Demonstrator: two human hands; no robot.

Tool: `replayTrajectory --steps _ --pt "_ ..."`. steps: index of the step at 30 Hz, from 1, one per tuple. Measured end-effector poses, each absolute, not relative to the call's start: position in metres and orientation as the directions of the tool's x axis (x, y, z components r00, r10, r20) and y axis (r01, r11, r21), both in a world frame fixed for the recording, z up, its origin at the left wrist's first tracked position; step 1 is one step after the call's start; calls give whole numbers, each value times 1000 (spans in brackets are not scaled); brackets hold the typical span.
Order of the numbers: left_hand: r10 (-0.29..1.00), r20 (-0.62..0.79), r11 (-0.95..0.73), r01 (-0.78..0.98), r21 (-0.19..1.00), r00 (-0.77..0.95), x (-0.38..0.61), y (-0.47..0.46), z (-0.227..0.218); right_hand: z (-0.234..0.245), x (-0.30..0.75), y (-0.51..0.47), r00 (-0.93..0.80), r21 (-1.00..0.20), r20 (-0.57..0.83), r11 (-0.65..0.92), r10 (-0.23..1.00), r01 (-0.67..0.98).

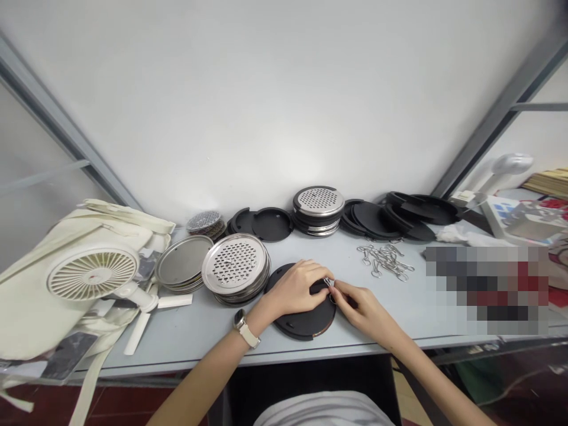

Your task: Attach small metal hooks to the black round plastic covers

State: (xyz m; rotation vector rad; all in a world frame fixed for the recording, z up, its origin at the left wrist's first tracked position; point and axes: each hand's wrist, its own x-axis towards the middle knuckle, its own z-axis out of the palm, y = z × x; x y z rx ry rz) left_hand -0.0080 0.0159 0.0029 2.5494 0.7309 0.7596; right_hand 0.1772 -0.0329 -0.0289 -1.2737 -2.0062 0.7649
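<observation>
A round black plastic disc [306, 322] lies on the table in front of me, with a thin coppery line along its lower right rim. My left hand [298, 287] rests over it, fingers curled round the upper right edge and thumb opposite. At that same edge, my right hand [355, 303] pinches a small metal wire clip [328, 283] with a ring-shaped end. The clip touches the disc; how it sits there is partly covered by fingers. More wire clips [385, 260] lie in a loose pile beyond my right hand.
Perforated metal grater discs [237, 266] are stacked left of the black disc, beside plain metal discs [184, 263]. Along the wall stand another grater stack [318, 204] and several black discs [377, 219]. A white fan [93, 273] and cream bag [35, 296] occupy the left end.
</observation>
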Motion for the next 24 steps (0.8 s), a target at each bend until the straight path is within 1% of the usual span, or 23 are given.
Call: replayTrajectory --steps 8,18,24 --pt "530 408 -816 317 483 743 -8 17 3 -29 177 -33 -290 -763 228 356 929 539" --pt "525 395 -801 280 529 754 -8 15 7 -32 178 -35 -280 -752 241 361 929 552" --pt "518 393 -802 271 533 760 -8 16 5 -32 178 -35 -277 -749 255 371 926 550"
